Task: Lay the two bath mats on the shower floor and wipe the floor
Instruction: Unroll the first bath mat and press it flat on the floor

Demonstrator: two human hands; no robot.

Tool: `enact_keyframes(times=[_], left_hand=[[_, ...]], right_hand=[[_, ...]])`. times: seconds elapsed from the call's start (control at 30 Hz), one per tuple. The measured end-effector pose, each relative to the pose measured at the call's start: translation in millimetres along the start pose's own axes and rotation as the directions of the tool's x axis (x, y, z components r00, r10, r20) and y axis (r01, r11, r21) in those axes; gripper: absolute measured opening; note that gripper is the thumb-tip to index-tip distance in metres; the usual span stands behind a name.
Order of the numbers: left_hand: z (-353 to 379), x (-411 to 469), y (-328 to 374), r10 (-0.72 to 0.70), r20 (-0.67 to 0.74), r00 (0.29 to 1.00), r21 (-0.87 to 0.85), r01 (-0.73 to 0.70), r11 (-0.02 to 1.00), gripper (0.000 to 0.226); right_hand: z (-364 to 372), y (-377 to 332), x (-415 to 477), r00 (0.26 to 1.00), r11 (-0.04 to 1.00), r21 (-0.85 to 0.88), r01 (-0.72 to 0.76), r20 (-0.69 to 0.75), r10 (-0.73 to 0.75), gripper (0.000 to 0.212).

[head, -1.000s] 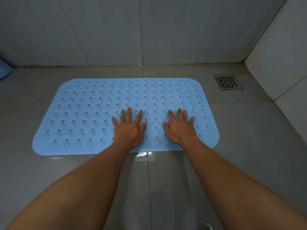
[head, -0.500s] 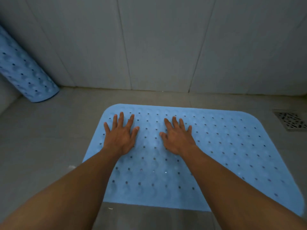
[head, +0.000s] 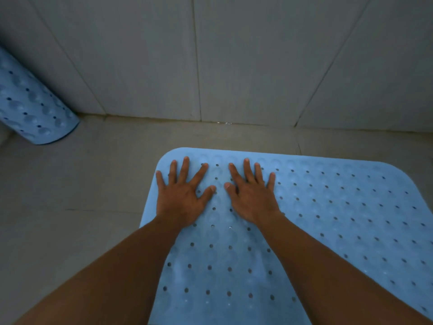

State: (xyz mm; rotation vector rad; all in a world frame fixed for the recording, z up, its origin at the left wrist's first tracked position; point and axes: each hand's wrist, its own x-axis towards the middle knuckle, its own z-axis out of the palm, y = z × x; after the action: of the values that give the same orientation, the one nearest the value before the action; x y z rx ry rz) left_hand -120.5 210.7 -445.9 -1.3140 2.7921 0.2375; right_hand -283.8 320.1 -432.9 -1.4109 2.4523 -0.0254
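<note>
A light blue bath mat point(head: 328, 219) with rows of small holes lies flat on the grey tiled shower floor point(head: 70, 195). My left hand point(head: 182, 195) presses palm down on the mat's far left corner, fingers spread. My right hand point(head: 251, 195) lies flat right beside it, also spread, holding nothing. A second blue mat point(head: 30, 106) stands rolled up and tilted against the wall at the far left, apart from both hands.
Grey tiled walls point(head: 234, 55) close off the back, meeting the floor just beyond the flat mat. Bare floor stretches between the flat mat's left edge and the rolled mat. A small wet glint point(head: 223, 123) shows at the wall's foot.
Both hands have slid from the mat's near edge to its far left corner. My view has shifted left and closer, so the drain is out of frame and the rolled mat is in view.
</note>
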Motion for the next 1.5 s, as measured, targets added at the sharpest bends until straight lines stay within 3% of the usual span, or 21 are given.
enact_keyframes(times=[0.4, 0.7, 0.87, 1.03, 1.13, 1.33, 1.5], left_hand=[[3, 1, -1, 0.008, -0.03, 1.0, -0.013, -0.008, 1.0, 0.071], [3, 2, 2, -0.016, 0.009, 1.0, 0.026, 0.016, 1.0, 0.072], [-1, 2, 5, -0.037, 0.061, 0.997, 0.059, 0.033, 0.998, 0.074], [-20, 6, 12, -0.078, 0.213, 0.974, 0.066, 0.065, 0.996, 0.074], [-25, 1, 29, -0.064, 0.181, 0.981, 0.153, 0.036, 0.988, 0.072], [-17, -7, 121, 0.089, 0.08, 0.993, 0.032, -0.092, 0.995, 0.083], [-2, 0, 200, 0.16, 0.098, 0.982, -0.026, -0.158, 0.987, 0.061]], right_hand=[[7, -1, -3, 0.991, 1.0, -0.016, 0.013, -0.135, -0.015, 0.06], [10, 1, -2, 0.988, 0.999, 0.017, 0.03, -0.152, -0.027, 0.059], [6, 5, -3, 0.996, 0.999, 0.013, 0.038, -0.077, -0.036, 0.06], [-20, 21, -2, 0.988, 0.977, 0.189, 0.098, 0.097, -0.118, 0.063], [-33, 41, -10, 0.984, 0.959, 0.24, 0.15, 0.057, -0.168, 0.063], [-53, 115, -37, 0.999, 0.992, 0.114, 0.047, -0.01, -0.046, 0.063], [-57, 201, -53, 0.987, 0.987, 0.008, -0.162, 0.009, 0.162, 0.065]])
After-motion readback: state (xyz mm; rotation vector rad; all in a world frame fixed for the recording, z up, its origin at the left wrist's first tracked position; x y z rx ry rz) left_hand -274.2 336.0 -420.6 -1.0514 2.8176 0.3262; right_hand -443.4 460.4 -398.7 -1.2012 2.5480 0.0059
